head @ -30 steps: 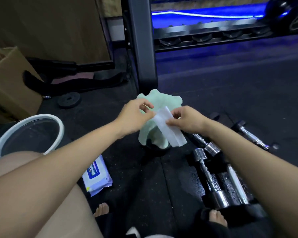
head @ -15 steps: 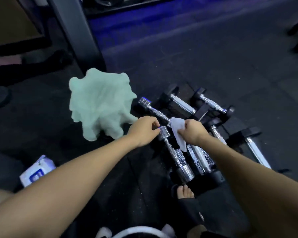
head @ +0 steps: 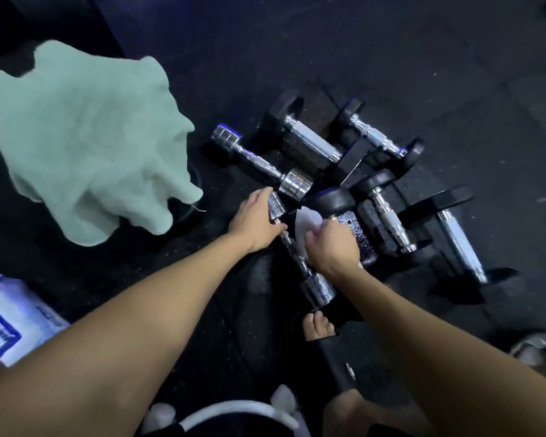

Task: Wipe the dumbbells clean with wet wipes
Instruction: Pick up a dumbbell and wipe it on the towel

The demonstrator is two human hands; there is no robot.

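A heavy, slick chrome dumbbell (head: 300, 247) is being steadied by left hand (head: 252, 220) fingers curled round its far head, while a limp wet wipe (head: 306, 228) is being pinched against its handle by the right hand (head: 331, 247).

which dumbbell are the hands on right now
The small all-chrome dumbbell nearest the person: left hand grips its far end, right hand holds the wipe on its handle.

wipes pack (head: 10, 320) cut off at left edge, label blurred.
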